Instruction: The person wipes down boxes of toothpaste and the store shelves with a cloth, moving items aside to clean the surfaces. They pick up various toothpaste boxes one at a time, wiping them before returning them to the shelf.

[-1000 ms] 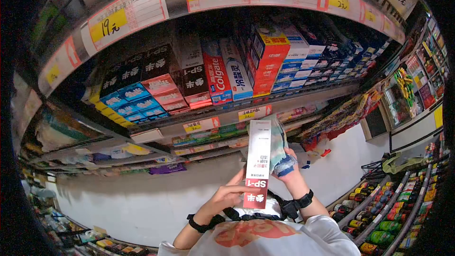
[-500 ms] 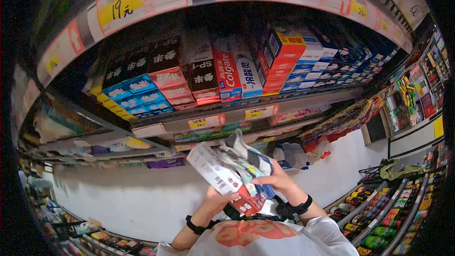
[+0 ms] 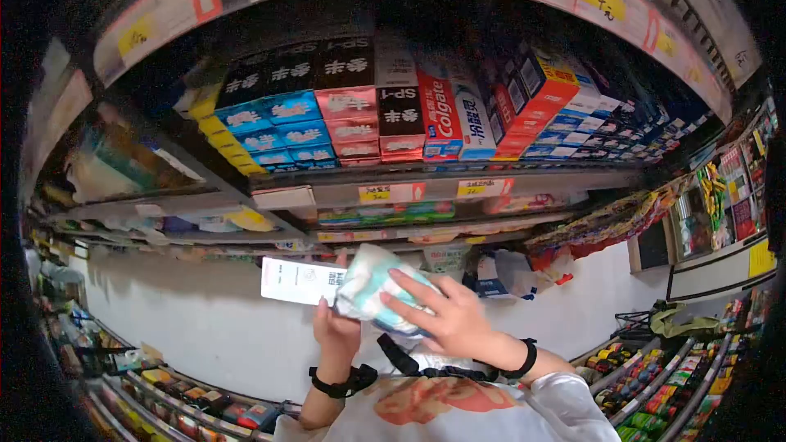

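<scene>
A white toothpaste box sticks out to the left in my left hand, whose fingers and thumb grip it from below. Over the right part of the box lies a crumpled cloth, white with pale green and some dark blue. My right hand presses on the cloth with its fingers a little spread. The right end of the box is hidden behind the cloth.
Above the hands, a shelf holds stacked toothpaste boxes, with price tags along its edges. Plastic bags hang at the right. Bottles stand in racks at the lower right, more goods at the lower left.
The box has turned from upright to nearly level, its white end now pointing left. The cloth has moved over it, and my right hand now lies across the cloth. The view has shifted left.
</scene>
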`<state>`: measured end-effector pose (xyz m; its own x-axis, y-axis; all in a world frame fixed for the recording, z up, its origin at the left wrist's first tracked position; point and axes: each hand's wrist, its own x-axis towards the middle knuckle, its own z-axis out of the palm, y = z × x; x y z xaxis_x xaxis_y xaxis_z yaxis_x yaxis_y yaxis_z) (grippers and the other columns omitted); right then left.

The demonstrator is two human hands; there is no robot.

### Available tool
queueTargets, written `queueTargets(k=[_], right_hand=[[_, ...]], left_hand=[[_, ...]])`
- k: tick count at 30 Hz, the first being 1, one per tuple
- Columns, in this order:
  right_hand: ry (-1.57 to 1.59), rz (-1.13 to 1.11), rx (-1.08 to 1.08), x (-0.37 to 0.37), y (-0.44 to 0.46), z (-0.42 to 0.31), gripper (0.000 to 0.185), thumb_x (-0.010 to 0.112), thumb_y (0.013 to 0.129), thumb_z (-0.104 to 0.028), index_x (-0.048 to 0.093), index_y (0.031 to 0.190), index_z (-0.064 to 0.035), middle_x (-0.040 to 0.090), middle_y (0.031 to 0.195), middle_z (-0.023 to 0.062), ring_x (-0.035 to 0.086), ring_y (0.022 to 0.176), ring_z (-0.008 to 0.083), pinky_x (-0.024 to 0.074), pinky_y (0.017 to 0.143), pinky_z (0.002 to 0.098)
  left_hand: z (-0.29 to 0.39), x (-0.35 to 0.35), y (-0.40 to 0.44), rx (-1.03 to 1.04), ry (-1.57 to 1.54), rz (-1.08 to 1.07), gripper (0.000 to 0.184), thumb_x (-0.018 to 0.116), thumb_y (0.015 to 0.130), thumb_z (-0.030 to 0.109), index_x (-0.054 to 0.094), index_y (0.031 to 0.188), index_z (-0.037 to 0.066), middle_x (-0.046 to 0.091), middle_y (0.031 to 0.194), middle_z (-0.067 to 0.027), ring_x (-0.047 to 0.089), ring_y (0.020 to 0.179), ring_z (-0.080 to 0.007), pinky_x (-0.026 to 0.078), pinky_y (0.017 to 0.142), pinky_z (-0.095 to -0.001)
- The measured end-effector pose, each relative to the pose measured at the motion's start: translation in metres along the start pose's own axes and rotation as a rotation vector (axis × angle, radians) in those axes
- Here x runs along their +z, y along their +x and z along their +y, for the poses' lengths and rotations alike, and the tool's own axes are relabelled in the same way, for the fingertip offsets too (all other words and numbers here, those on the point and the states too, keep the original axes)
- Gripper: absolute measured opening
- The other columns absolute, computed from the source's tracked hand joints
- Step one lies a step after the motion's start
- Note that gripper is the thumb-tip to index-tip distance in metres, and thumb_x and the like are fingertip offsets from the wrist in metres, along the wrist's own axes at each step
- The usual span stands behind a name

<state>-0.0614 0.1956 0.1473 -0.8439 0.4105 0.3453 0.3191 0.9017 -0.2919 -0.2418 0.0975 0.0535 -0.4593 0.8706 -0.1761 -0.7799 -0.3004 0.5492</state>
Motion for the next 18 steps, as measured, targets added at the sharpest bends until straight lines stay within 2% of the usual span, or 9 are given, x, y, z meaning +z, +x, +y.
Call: queueTargets(k=[1, 3, 5, 8, 12, 14, 15, 17, 18], right_hand=[[0.001, -0.005, -0.007, -0.001, -0.001, 0.000, 0.068, 0.069, 0.060, -0.027, 0.061, 0.128, -0.0215, 0.050, 0.139, 0.0101, 0.054, 0.079, 0.0263, 0.0507, 0.073, 0.0323], [0.076, 0.056, 0.036, -0.003, -0.001, 0.000, 0.066, 0.067, 0.062, -0.026, 0.061, 0.128, -0.0211, 0.050, 0.139, 0.0095, 0.052, 0.076, 0.0250, 0.0495, 0.072, 0.0316], [0.081, 0.045, 0.043, -0.003, 0.005, -0.004, 0.065, 0.067, 0.064, -0.025, 0.061, 0.128, -0.0200, 0.050, 0.140, 0.0103, 0.051, 0.078, 0.0256, 0.0489, 0.071, 0.0318], [0.172, 0.075, -0.019, -0.002, 0.020, -0.010, 0.067, 0.066, 0.066, -0.026, 0.057, 0.132, -0.0195, 0.049, 0.140, 0.0109, 0.050, 0.080, 0.0272, 0.0488, 0.074, 0.0341], [0.198, 0.061, -0.032, -0.007, 0.019, -0.007, 0.068, 0.066, 0.066, -0.025, 0.056, 0.133, -0.0204, 0.049, 0.141, 0.0093, 0.050, 0.079, 0.0274, 0.0487, 0.076, 0.0354], [0.223, -0.019, 0.002, -0.013, 0.003, -0.002, 0.071, 0.068, 0.063, -0.023, 0.056, 0.133, -0.0209, 0.049, 0.140, 0.0078, 0.049, 0.078, 0.0278, 0.0488, 0.076, 0.0357], [0.221, -0.022, 0.002, -0.012, -0.006, 0.003, 0.071, 0.068, 0.063, -0.023, 0.056, 0.133, -0.0209, 0.049, 0.140, 0.0078, 0.049, 0.078, 0.0278, 0.0488, 0.076, 0.0357], [0.200, -0.125, 0.094, -0.003, -0.025, 0.012, 0.094, 0.077, 0.053, -0.018, 0.045, 0.141, -0.0278, 0.039, 0.148, 0.0041, 0.050, 0.089, 0.0282, 0.0512, 0.079, 0.0357], [0.203, -0.108, 0.090, 0.001, -0.027, 0.013, 0.093, 0.076, 0.053, -0.017, 0.046, 0.141, -0.0263, 0.040, 0.147, 0.0059, 0.050, 0.089, 0.0284, 0.0504, 0.081, 0.0362]], left_hand=[[0.001, 0.000, -0.002, 0.005, -0.004, 0.005, 0.058, 0.044, 0.095, 0.036, 0.031, 0.141, 0.002, 0.045, 0.138, -0.0150, 0.046, 0.127, -0.0291, 0.035, 0.109, -0.0433], [0.001, 0.000, -0.003, 0.097, 0.218, -0.226, 0.065, 0.048, 0.095, 0.035, 0.023, 0.146, 0.001, 0.037, 0.144, -0.0164, 0.039, 0.132, -0.0304, 0.032, 0.111, -0.0431], [-0.015, -0.039, 0.000, -0.030, 0.362, -0.106, 0.070, 0.053, 0.094, 0.033, 0.018, 0.149, 0.006, 0.031, 0.149, -0.0153, 0.036, 0.135, -0.0301, 0.028, 0.113, -0.0434], [-0.047, -0.111, -0.003, 0.164, 1.521, -0.301, 0.065, 0.053, 0.096, 0.031, 0.022, 0.148, 0.007, 0.032, 0.149, -0.0142, 0.032, 0.138, -0.0295, 0.027, 0.113, -0.0404], [-0.037, -0.092, -0.004, 0.221, 1.560, -0.226, 0.059, 0.050, 0.098, 0.031, 0.025, 0.147, 0.008, 0.035, 0.147, -0.0165, 0.037, 0.135, -0.0310, 0.032, 0.111, -0.0425], [-0.030, -0.070, 0.005, 0.060, 0.195, 0.106, 0.062, 0.054, 0.097, 0.033, 0.025, 0.146, 0.009, 0.043, 0.139, -0.0138, 0.046, 0.127, -0.0302, 0.040, 0.104, -0.0448], [-0.017, -0.051, 0.007, 0.060, 0.192, 0.106, 0.062, 0.054, 0.097, 0.033, 0.025, 0.146, 0.009, 0.043, 0.139, -0.0138, 0.046, 0.127, -0.0302, 0.040, 0.104, -0.0448], [0.012, -0.017, 0.011, 0.357, 0.273, -0.133, 0.051, 0.048, 0.098, 0.024, 0.032, 0.141, 0.002, 0.045, 0.137, -0.0170, 0.050, 0.122, -0.0344, 0.042, 0.103, -0.0464], [0.014, -0.017, 0.012, 0.319, 0.313, -0.185, 0.049, 0.047, 0.099, 0.023, 0.032, 0.139, 0.000, 0.046, 0.136, -0.0161, 0.049, 0.123, -0.0344, 0.042, 0.103, -0.0445]])
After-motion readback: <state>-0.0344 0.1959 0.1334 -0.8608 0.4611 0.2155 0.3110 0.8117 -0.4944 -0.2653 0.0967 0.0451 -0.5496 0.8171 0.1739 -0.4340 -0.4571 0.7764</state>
